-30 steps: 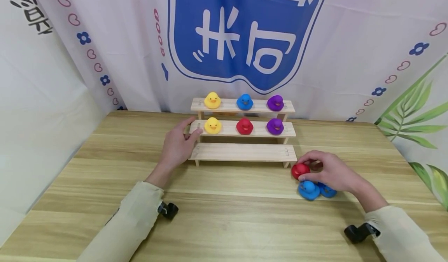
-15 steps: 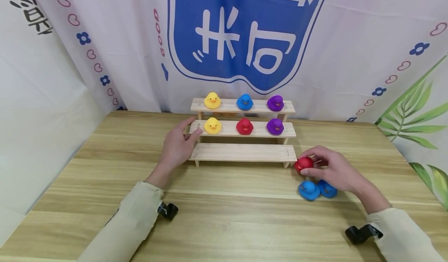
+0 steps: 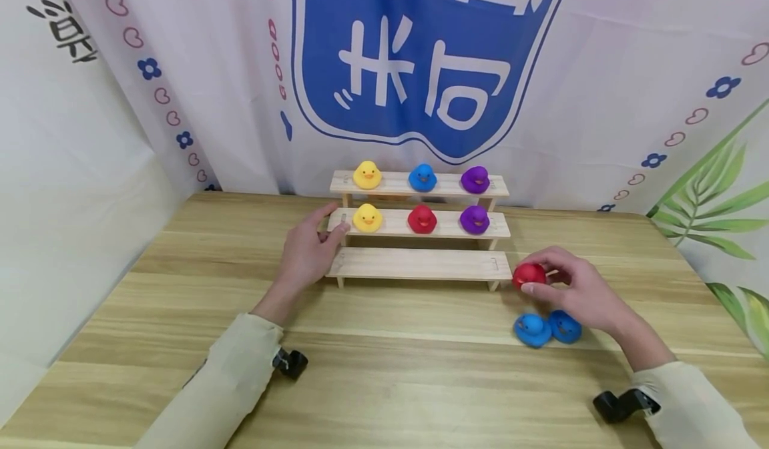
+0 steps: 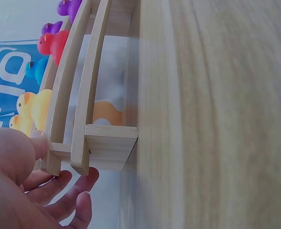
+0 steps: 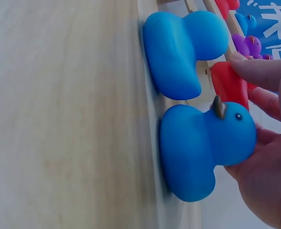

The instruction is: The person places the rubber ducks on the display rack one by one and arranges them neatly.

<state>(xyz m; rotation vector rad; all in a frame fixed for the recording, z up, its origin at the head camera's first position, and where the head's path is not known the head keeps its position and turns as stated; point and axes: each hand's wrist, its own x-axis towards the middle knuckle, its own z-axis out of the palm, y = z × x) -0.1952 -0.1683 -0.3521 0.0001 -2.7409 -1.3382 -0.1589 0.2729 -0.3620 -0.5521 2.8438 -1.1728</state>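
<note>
A three-tier wooden display stand (image 3: 418, 264) is at the back of the table. My left hand (image 3: 309, 249) grips its left end, the thumb on the middle tier and the fingers at the end of the boards in the left wrist view. Between the thumb and fingers of my right hand (image 3: 577, 289), a red rubber duck (image 3: 529, 275) is pinched beside the stand's lower right corner. Just in front of that hand, two blue rubber ducks (image 3: 532, 329) sit side by side on the table; they partly cover the red duck (image 5: 229, 83) in the right wrist view.
On the top tier stand yellow (image 3: 367, 175), blue (image 3: 423, 177) and purple (image 3: 476, 179) ducks. The middle tier carries yellow (image 3: 367, 217), red (image 3: 422, 219) and purple (image 3: 474, 219) ones. A printed curtain (image 3: 240, 102) hangs right behind the table (image 3: 384, 382).
My right hand has lifted the red duck away from the blue ducks, moving it back and slightly right. The left hand keeps its grip on the stand. The head view has shifted slightly.
</note>
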